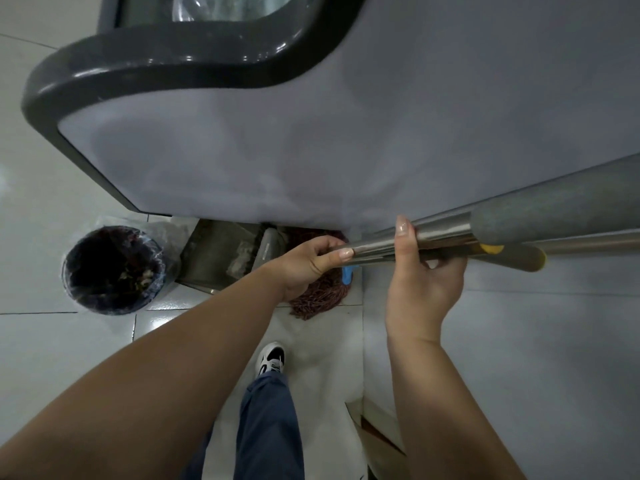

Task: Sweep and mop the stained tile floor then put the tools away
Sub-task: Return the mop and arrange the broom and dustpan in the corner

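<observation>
Mop (pixel 320 292) with its reddish-brown string head resting on the pale tile floor (pixel 52 341) at the foot of a large grey appliance (pixel 346 133) with a dark curved rim, just ahead of my white and black shoe (pixel 271 359) and blue trouser leg (pixel 266 427). I hold a bundle of shiny metal handles (pixel 440 237) that run up toward the right edge, close to the grey wall (pixel 554 341) on that side; my left hand (pixel 308 263) curls around the lower end of the bundle, thumb laid along the metal, while my right hand (pixel 424 282) grips higher up, fingers wrapped over the top and thumb beneath. One handle wears a grey foam sleeve (pixel 554 209), and another shows a yellow band (pixel 493 249) near its dark grip. A blue plastic collar (pixel 347 274) shows where the shaft meets the mop strings. Just left of the mop head stands a metal dustpan (pixel 214 258), with pale fluff lying inside it and a brush head (pixel 268 245) pressed against its right side. Left of the dustpan sits a round black bin (pixel 112 270) lined with a clear bag, dark scraps visible inside. How many handles are in the bundle I cannot tell
</observation>
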`<state>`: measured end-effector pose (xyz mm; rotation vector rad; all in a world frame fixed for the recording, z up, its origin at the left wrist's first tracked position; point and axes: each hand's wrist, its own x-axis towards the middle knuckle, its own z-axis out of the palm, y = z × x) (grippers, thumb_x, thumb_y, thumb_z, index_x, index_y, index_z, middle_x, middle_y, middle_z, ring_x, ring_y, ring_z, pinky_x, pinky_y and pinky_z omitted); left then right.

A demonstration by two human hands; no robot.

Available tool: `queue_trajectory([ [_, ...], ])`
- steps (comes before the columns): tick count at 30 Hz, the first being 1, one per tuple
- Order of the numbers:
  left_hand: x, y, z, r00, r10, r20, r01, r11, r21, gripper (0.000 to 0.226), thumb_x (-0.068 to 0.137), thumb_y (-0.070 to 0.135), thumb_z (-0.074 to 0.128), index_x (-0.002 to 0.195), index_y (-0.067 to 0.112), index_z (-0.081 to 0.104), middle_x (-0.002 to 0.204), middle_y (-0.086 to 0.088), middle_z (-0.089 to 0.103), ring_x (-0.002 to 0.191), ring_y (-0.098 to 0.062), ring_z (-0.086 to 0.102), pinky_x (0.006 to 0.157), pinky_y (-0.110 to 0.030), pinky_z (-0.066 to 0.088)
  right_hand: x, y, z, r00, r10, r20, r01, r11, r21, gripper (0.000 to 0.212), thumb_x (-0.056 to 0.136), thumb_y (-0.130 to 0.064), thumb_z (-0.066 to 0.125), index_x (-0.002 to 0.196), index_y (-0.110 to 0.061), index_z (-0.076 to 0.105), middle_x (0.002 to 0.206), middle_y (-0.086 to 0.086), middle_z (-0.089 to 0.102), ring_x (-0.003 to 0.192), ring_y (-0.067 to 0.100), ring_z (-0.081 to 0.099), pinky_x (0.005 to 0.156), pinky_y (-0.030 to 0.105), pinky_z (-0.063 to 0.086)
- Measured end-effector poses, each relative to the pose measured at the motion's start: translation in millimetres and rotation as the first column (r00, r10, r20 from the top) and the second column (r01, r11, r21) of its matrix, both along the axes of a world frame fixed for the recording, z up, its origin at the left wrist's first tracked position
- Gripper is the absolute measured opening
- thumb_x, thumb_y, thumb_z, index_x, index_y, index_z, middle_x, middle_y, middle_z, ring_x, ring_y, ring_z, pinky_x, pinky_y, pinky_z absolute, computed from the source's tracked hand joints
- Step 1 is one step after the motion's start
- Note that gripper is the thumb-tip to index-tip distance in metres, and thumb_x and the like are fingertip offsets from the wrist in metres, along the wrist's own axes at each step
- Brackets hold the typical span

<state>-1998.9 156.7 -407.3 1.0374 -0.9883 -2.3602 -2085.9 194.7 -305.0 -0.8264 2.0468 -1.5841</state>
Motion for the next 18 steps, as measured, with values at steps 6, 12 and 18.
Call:
queue_trajectory([
  [6,-9.2,-3.8,-2.1,0.998,0.029,-0.058,-0.022,0.993,0.119,0.019,0.065,0.028,0.063,0.081,0.022,0.055,0.085,0.006,0.053,0.089,-0.009,0.045,0.085,-0.025,0.029,-0.3,0.8,-1.3,0.998,-0.049,-0.025,0.049,0.999,0.002,0.024,0.079,-0.012,0.072,0.082,-0.028,0.055,0.064,-0.031,0.065,0.066,-0.018,0.061,0.062,-0.001,0.044],
  [12,-12.6,-3.2,2.4,0.986,0.161,0.033,-0.164,0.971,0.176,0.017,0.09,0.028,0.057,0.088,0.021,0.042,0.094,0.003,0.045,0.09,-0.011,0.042,0.072,-0.022,0.034,-1.0,0.5,-0.8,1.0,-0.027,-0.012,0.027,1.0,-0.007,0.026,0.079,-0.009,0.072,0.083,-0.027,0.053,0.065,-0.033,0.065,0.066,-0.017,0.062,0.062,0.0,0.044],
  [18,-19.3,12.0,18.4,0.977,0.113,0.183,-0.108,0.993,-0.041,0.048,0.1,0.042,0.029,0.14,0.016,0.037,0.132,0.001,0.04,0.124,-0.01,0.032,0.106,-0.025,0.023,1.6,0.9,0.9,0.999,0.015,0.03,-0.015,1.0,0.003,0.031,0.078,-0.009,0.073,0.08,-0.032,0.052,0.067,-0.038,0.063,0.068,-0.015,0.063,0.066,0.002,0.046],
])
